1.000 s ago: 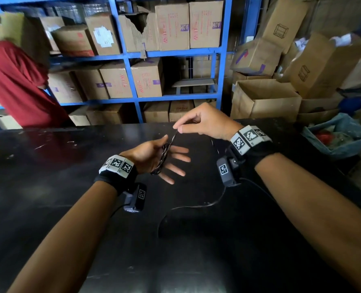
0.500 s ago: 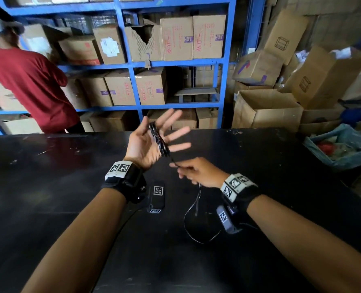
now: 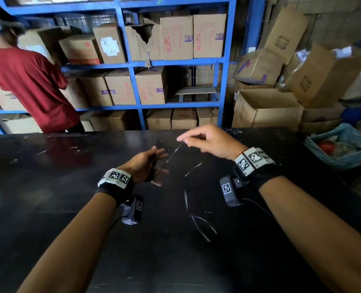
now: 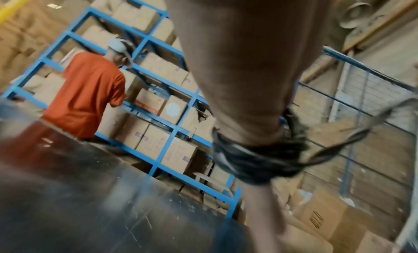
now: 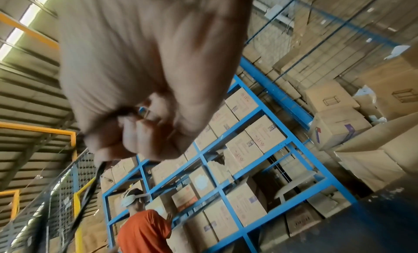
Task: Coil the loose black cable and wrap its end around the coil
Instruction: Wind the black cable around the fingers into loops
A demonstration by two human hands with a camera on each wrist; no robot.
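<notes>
The black cable is partly wound into a coil around my left hand, whose fingers stick out straight over the black table. In the left wrist view the coil wraps the hand in several turns, and one strand leads off to the right. My right hand, up and to the right of the left, pinches that strand between thumb and fingertips. The right wrist view shows the pinched cable running down from the fingers. The loose remainder lies in curves on the table between my forearms.
Blue shelving stacked with cardboard boxes stands behind the table. A person in a red shirt works at its left end. Open cartons pile up at the right, with a blue-lined bin by the table's right edge.
My right hand has swung from below the left hand up to its far right, carrying the strand. The left hand has dropped and turned sideways, and less cable lies loose.
</notes>
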